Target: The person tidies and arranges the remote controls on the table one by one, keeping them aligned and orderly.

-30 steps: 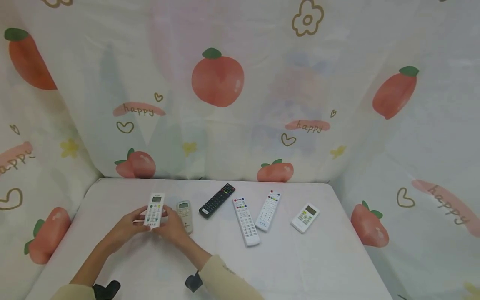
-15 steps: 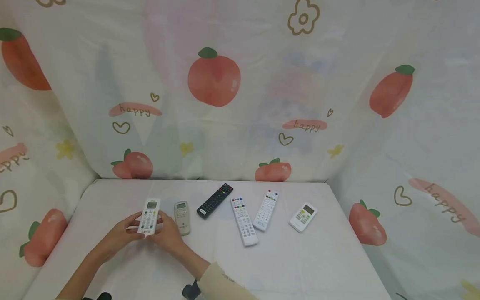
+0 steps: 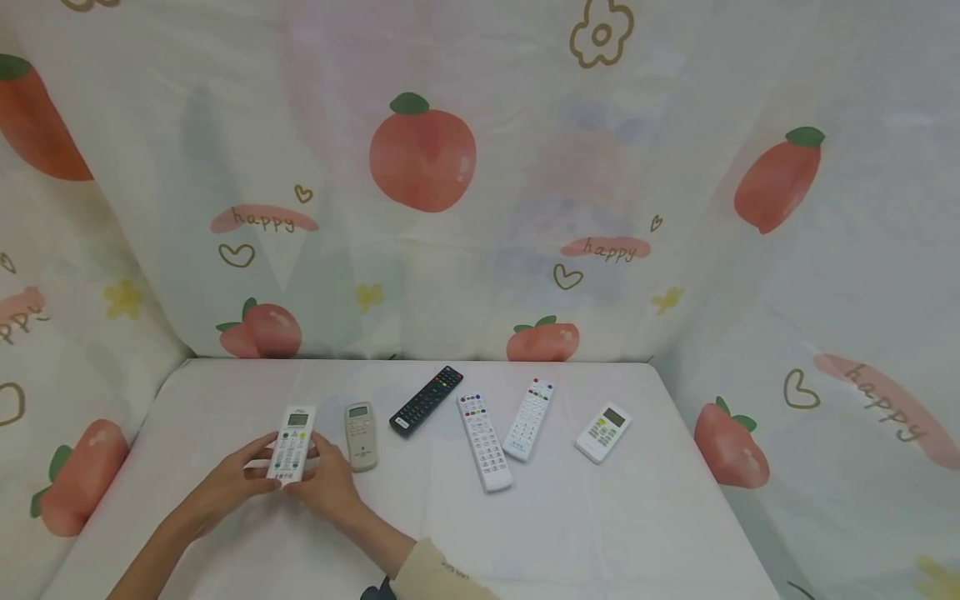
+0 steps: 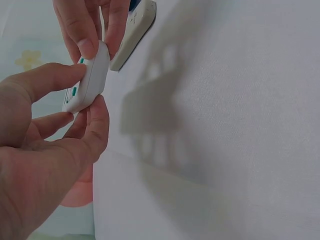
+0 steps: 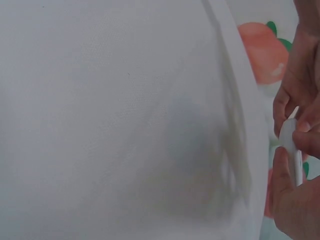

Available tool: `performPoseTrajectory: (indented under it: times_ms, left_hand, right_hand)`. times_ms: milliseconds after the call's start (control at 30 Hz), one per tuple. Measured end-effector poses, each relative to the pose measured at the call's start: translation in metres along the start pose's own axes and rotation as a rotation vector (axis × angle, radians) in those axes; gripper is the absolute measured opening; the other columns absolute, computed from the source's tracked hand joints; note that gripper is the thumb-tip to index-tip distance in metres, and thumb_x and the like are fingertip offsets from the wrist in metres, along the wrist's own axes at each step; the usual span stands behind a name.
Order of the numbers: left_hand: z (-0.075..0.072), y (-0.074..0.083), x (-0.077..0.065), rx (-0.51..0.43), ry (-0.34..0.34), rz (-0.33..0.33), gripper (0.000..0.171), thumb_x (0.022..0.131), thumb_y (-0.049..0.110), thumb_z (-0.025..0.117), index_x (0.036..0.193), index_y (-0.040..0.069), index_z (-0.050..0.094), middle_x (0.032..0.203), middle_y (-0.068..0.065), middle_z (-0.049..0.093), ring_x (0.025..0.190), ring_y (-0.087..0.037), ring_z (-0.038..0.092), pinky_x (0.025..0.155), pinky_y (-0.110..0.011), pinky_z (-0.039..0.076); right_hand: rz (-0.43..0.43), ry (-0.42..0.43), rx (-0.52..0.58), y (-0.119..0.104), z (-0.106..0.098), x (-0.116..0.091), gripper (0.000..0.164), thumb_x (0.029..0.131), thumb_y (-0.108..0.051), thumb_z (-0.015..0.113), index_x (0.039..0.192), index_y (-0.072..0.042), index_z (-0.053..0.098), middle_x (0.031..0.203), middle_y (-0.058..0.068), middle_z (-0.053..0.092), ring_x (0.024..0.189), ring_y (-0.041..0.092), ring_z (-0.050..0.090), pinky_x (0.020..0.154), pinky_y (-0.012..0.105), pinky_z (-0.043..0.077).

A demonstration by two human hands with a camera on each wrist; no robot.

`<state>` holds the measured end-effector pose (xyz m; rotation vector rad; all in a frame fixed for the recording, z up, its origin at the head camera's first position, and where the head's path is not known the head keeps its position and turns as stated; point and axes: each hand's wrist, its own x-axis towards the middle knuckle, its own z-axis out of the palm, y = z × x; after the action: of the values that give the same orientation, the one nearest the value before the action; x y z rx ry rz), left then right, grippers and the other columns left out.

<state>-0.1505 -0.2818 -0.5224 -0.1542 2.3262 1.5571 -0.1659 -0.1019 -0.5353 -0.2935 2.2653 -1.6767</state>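
Both hands hold one white remote control [image 3: 291, 450] with a small grey screen, at the left part of the table. My left hand [image 3: 225, 487] grips its left edge, thumb near the lower end. On the other side, my right hand [image 3: 332, 487] pinches the right edge and lower corner. In the left wrist view the remote [image 4: 95, 80] appears edge-on between the fingertips, and a shadow falls on the cloth apart from it. From the right wrist, only a thin white side of the remote [image 5: 288, 137] shows. Just right of the hands lies a beige remote [image 3: 361, 437].
Further right on the white tablecloth [image 3: 600, 533] lie a black remote [image 3: 426, 402], two long white remotes [image 3: 485, 446] [image 3: 530, 421] close together, and a short white remote [image 3: 603, 433]. Fruit-printed curtains [image 3: 450, 275] enclose the back and sides.
Both hands have brought the white remote down and slightly left in the head view, nearer the person. Their grip looks the same. The head view has shifted slightly; the other remotes stay put.
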Motion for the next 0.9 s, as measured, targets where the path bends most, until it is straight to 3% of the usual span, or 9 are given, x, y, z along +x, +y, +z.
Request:
performPoseTrajectory:
  times_ms: [233, 533, 900]
  left_hand:
    - [0.0, -0.003, -0.005, 0.019, -0.031, -0.013, 0.09, 0.086, 0.007, 0.076, 0.155, -0.004, 0.019, 0.138, -0.03, 0.038, 0.111, -0.033, 0.055, 0.087, -0.038, 0.051]
    - [0.005, -0.012, -0.008, 0.047, -0.035, -0.087, 0.094, 0.083, 0.005, 0.078, 0.156, -0.003, 0.018, 0.138, -0.03, 0.038, 0.104, -0.028, 0.055, 0.083, -0.038, 0.05]
    - [0.003, -0.028, -0.024, 0.05, -0.059, -0.09, 0.099, 0.079, 0.004, 0.08, 0.154, -0.007, 0.017, 0.134, -0.03, 0.039, 0.098, -0.026, 0.054, 0.079, -0.036, 0.048]
  right_hand:
    - [0.041, -0.001, -0.014, 0.003, 0.006, -0.007, 0.08, 0.081, -0.003, 0.081, 0.15, -0.014, 0.042, 0.101, -0.011, 0.05, 0.076, 0.002, 0.054, 0.068, 0.017, 0.05]
    - [0.08, -0.043, -0.021, 0.011, 0.011, -0.015, 0.085, 0.078, -0.004, 0.083, 0.151, -0.01, 0.04, 0.099, -0.009, 0.048, 0.074, 0.002, 0.053, 0.068, 0.018, 0.049]
    - [0.012, -0.122, -0.047, 0.018, 0.02, -0.026, 0.088, 0.079, -0.008, 0.085, 0.152, -0.008, 0.037, 0.094, -0.011, 0.046, 0.076, 0.0, 0.049, 0.068, 0.017, 0.047]
